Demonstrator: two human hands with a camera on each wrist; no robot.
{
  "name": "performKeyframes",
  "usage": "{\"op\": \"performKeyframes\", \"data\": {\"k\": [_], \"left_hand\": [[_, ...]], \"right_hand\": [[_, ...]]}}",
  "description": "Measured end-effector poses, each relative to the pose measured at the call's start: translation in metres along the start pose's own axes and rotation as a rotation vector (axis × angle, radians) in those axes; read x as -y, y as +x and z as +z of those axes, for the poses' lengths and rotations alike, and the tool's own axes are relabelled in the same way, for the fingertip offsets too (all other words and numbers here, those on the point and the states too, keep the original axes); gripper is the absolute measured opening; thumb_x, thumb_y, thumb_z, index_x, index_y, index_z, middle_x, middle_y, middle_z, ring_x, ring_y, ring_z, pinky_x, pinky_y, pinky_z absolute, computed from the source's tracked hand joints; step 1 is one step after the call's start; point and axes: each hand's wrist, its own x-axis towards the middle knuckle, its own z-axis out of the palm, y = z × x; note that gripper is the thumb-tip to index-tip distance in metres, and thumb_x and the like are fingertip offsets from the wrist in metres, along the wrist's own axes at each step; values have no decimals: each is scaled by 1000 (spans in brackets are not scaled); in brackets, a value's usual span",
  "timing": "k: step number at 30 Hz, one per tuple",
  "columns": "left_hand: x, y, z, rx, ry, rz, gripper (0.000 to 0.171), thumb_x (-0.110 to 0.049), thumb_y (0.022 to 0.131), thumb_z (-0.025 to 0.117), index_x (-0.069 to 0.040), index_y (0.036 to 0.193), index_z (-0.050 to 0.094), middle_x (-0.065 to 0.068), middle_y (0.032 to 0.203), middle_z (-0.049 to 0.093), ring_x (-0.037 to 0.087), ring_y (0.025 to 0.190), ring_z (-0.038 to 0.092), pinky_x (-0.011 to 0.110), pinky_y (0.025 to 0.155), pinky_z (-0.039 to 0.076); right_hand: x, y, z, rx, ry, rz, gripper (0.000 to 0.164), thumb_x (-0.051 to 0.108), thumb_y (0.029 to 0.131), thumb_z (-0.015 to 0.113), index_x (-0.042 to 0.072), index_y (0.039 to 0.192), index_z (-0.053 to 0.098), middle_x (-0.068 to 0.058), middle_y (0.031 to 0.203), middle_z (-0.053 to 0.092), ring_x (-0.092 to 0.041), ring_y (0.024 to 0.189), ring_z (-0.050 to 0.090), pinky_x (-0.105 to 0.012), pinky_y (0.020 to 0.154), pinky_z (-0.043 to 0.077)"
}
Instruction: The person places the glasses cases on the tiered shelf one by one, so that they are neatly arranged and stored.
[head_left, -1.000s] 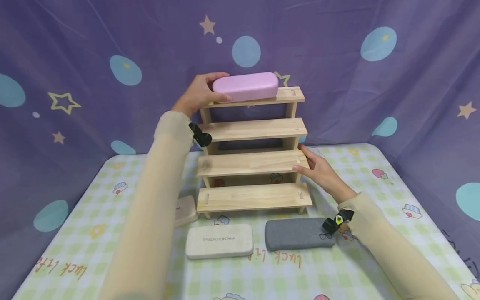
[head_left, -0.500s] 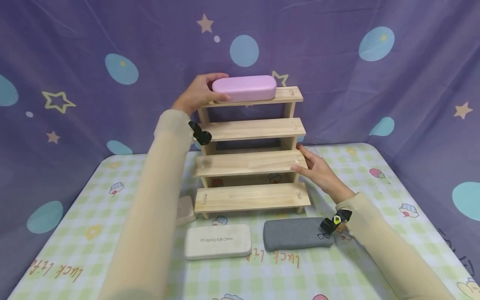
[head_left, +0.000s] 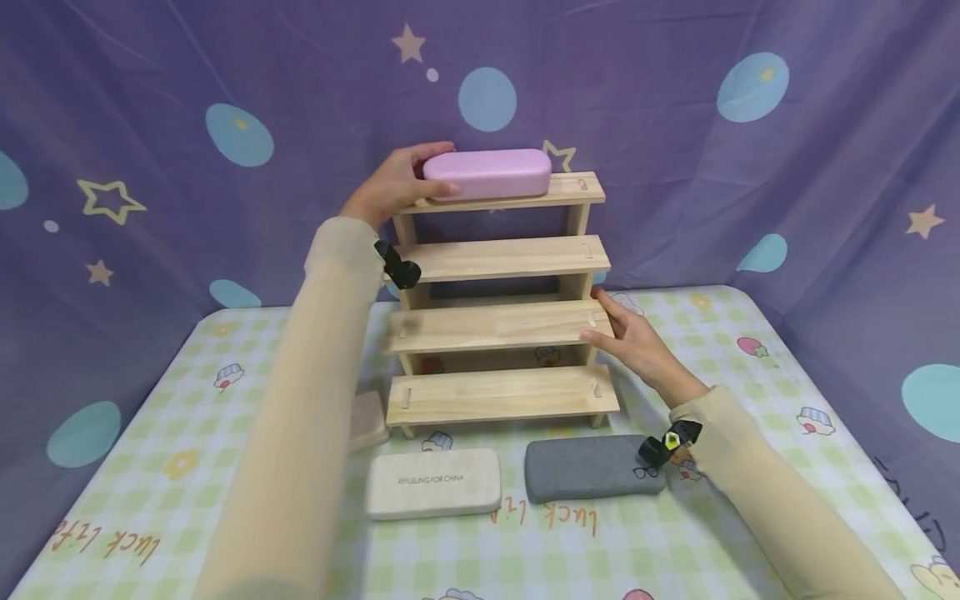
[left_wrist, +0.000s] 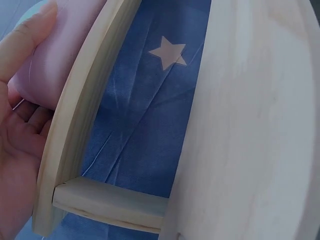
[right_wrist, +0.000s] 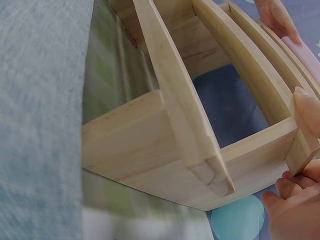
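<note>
Curling round the left end of the pink case [head_left: 498, 173], the left hand [head_left: 393, 183] has its thumb along the front and its fingers behind, spread only as far as the case is deep. The case lies lengthwise on the top shelf of the wooden rack [head_left: 502, 396], towards its left, with the shelf's right end showing beside it. Lower down, the right hand [head_left: 641, 346] pinches the right end of the third shelf from the top, thumb on the near side and the other fingers bent in behind and below. Black straps [head_left: 397, 265] sit at both wrists, over cream sleeves [head_left: 288, 392]. In front of the rack, side by side and apart, lie a white case [head_left: 435, 500] lettered REFUELING FOR CHINA and a grey case [head_left: 577, 471] with a small glasses mark. A beige case [head_left: 369, 421], partly hidden by the left sleeve, lies near the rack's left foot. Under everything is a checked cloth [head_left: 712, 517]; behind hangs a purple curtain [head_left: 637, 108] with stars and blue spots
</note>
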Motion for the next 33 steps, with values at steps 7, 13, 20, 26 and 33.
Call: {"op": "performKeyframes", "data": {"k": [7, 13, 20, 26, 33], "left_hand": [[-1, -3, 1, 43, 26, -2, 77, -19, 81, 75, -16, 147, 36, 9, 141, 46, 15, 113, 48, 27, 97, 40], [0, -4, 4, 10, -8, 8, 75, -16, 79, 76, -14, 145, 39, 10, 140, 47, 15, 112, 49, 27, 96, 41], [1, -14, 3, -90, -196, 88, 68, 0, 79, 72, -4, 140, 44, 9, 144, 44, 16, 128, 44, 23, 103, 35], [4, -36, -11, -145, -212, 180, 68, -3, 79, 73, -5, 140, 44, 6, 145, 43, 18, 134, 38, 24, 107, 30], [7, -78, -21, -166, -164, 200, 63, -4, 82, 71, -6, 139, 46, 7, 144, 44, 18, 134, 37, 24, 107, 30]], "right_hand": [[0, -1, 0, 5, -6, 3, 83, 12, 91, 62, 1, 150, 4, -11, 157, 3, -21, 143, 10, -35, 112, 18], [0, -2, 1, 1, 8, -6, 82, 10, 91, 62, 0, 149, 4, -12, 157, 4, -22, 143, 9, -34, 112, 17], [2, -5, 2, 0, -6, -18, 82, 10, 92, 61, -1, 149, 4, -13, 157, 3, -23, 143, 8, -35, 112, 16], [4, -5, 3, -6, -2, -19, 80, 8, 92, 60, -1, 149, 5, -13, 157, 3, -22, 143, 7, -35, 113, 13], [3, -5, 4, 2, -3, -21, 80, 9, 92, 60, -1, 149, 4, -14, 157, 3, -24, 143, 6, -34, 113, 14]]}}
